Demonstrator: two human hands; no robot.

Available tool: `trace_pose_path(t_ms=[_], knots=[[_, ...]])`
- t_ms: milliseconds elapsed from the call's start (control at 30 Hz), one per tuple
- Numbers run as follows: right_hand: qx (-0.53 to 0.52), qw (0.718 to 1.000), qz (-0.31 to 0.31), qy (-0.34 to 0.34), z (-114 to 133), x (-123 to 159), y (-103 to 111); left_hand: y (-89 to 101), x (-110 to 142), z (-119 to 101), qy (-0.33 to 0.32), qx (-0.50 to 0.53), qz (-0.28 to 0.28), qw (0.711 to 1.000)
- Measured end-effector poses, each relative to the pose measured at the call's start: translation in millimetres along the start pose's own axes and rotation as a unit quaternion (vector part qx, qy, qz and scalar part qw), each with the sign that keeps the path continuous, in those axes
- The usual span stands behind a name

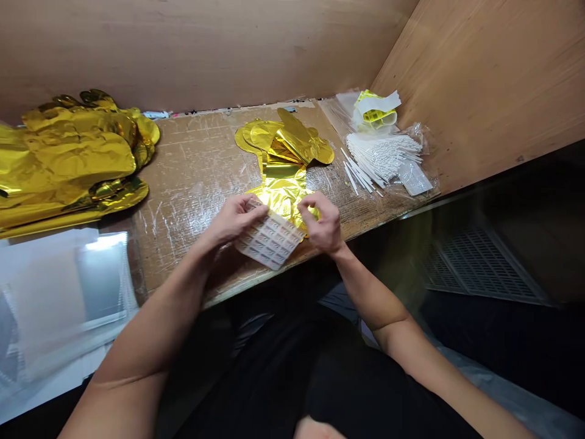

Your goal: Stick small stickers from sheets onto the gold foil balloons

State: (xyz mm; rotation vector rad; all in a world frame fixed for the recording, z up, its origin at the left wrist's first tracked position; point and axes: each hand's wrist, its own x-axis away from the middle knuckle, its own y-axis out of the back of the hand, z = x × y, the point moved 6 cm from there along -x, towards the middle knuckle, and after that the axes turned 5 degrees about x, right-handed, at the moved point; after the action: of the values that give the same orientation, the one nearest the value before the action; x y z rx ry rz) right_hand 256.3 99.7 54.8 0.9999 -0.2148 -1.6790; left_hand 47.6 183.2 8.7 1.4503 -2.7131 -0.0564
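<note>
My left hand (238, 218) grips a sheet of small printed stickers (273, 239) by its upper left edge, thumb on top. The sheet is tilted over the front edge of the bench. Close to the sheet's right corner, my right hand (323, 223) is closed, thumb and forefinger pinched together; anything between the fingertips is too small to make out. Beyond both hands lies a gold foil balloon (286, 174), flat and partly folded, its near end partly hidden by the sheet and my hands.
A heap of gold foil balloons (68, 158) lies at the left, above clear plastic bags (68, 305). Several white sticks (381, 155) lie loose at the right, beside a yellow-and-white sticker roll (375, 110). Wooden panels (205, 49) wall the bench (183, 183) behind and at right.
</note>
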Motion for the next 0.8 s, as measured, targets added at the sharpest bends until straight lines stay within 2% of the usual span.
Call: trace_pose_path(t_ms=[67, 100, 167, 233, 367, 467, 533, 600, 667, 733, 800], knots=[[-0.047, 0.992, 0.072, -0.093, -17, -6, 2, 5.2, 2, -5, -0.001, -0.075, 0.143, 0.987], [-0.055, 0.983, 0.132, -0.12, -24, -7, -2, 8.8, 3, -8, -0.029, -0.112, 0.18, 0.977], [-0.047, 0.959, 0.242, -0.142, -32, -6, -11, 11.2, 5, -12, -0.069, -0.167, 0.224, 0.958], [-0.021, 0.945, 0.292, -0.146, -34, -4, -21, 6.4, 5, -11, -0.084, -0.196, 0.246, 0.946], [0.05, 0.942, 0.306, -0.126, -23, -1, -42, -4.2, 2, -3, -0.079, -0.193, 0.258, 0.943], [0.166, 0.928, 0.321, -0.096, -14, 4, -51, -4.8, 0, 3, -0.084, -0.203, 0.271, 0.937], [0.259, 0.917, 0.29, -0.084, -13, 4, -44, -4.4, 1, 7, -0.093, -0.221, 0.283, 0.928], [0.309, 0.92, 0.231, -0.067, -14, 1, -31, -4.4, 1, 9, -0.101, -0.23, 0.286, 0.925], [0.287, 0.933, 0.219, -0.01, -15, -2, -28, -5.1, 1, 10, -0.102, -0.225, 0.286, 0.926], [0.21, 0.938, 0.269, 0.056, -20, -3, -36, -4.5, 0, 9, -0.093, -0.207, 0.287, 0.931], [0.126, 0.933, 0.328, 0.073, -28, -5, -46, 1.1, 0, 3, -0.087, -0.178, 0.273, 0.941]])
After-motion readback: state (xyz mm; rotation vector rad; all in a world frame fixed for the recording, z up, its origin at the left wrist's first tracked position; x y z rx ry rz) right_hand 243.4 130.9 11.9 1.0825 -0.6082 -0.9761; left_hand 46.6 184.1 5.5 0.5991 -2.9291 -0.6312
